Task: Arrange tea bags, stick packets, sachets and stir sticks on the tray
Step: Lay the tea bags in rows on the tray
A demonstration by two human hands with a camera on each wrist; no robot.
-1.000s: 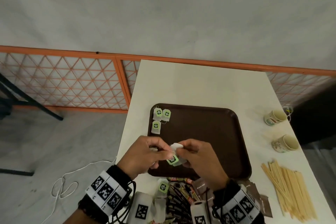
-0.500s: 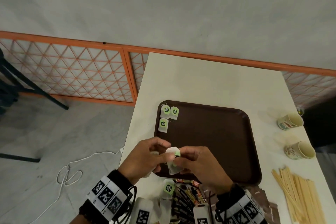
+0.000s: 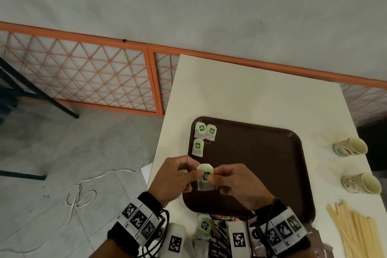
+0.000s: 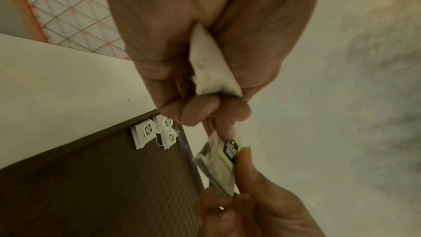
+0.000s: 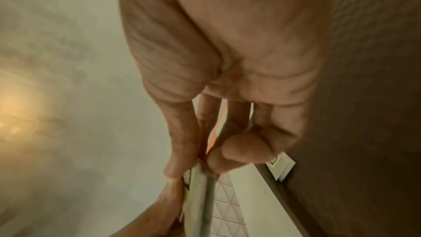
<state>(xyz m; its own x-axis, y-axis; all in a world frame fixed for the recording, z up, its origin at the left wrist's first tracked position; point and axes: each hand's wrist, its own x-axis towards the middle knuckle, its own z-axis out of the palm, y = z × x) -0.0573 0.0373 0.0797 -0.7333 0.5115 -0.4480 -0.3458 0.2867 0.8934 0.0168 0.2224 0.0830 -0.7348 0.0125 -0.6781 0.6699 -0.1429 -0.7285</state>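
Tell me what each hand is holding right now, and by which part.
Both hands pinch one tea bag at its green tag: left hand from its left, right hand from its right. The left palm also holds a second bag.

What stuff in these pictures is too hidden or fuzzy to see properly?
- Pile of packets at the near table edge, head view: cut off by the bottom edge and covered by the wrist cameras.
- Second tea bag in the left hand, left wrist view: its tag is hidden by curled fingers.
- Held tea bag, right wrist view: seen edge-on and blurred.
- Tea bag tags on the tray: print too small to read.
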